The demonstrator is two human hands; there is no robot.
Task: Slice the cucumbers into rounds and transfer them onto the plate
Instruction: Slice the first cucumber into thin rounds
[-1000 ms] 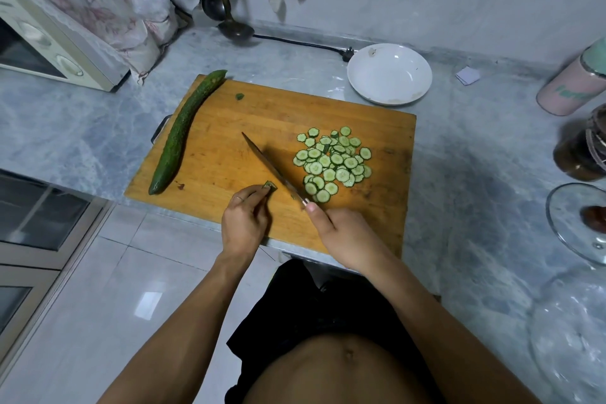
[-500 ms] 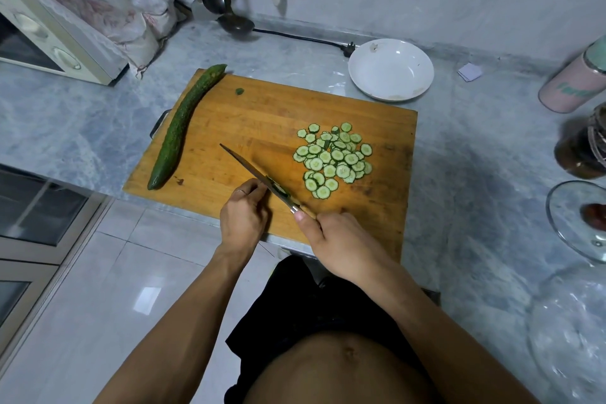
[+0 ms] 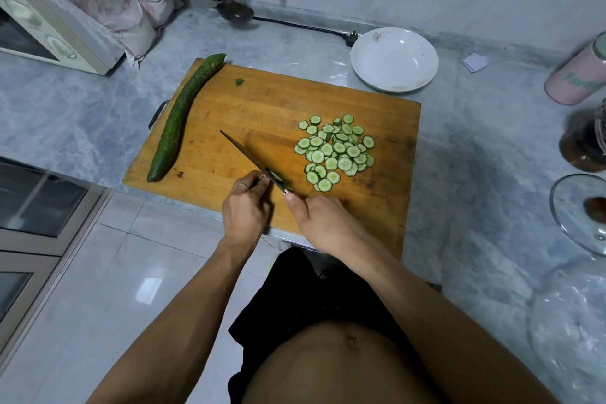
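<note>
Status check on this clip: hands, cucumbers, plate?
Right hand grips knife, left hand pinches last stub. Slices piled on board, whole cucumber uncut. Plate empty; nothing blocking.

A grey marble table (image 3: 82, 115) carries a rectangular wooden cutting board (image 3: 262, 115) at centre, a round white plate (image 3: 394, 59) just beyond its far right corner, a cream microwave oven (image 3: 49, 33) far left, and a pink cylindrical canister (image 3: 577, 79) far right.

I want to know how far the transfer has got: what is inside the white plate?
No cucumber. The round white plate shows only a few small specks and a brownish smear at its near rim; the pale green cucumber rounds lie on the wooden cutting board.
</note>
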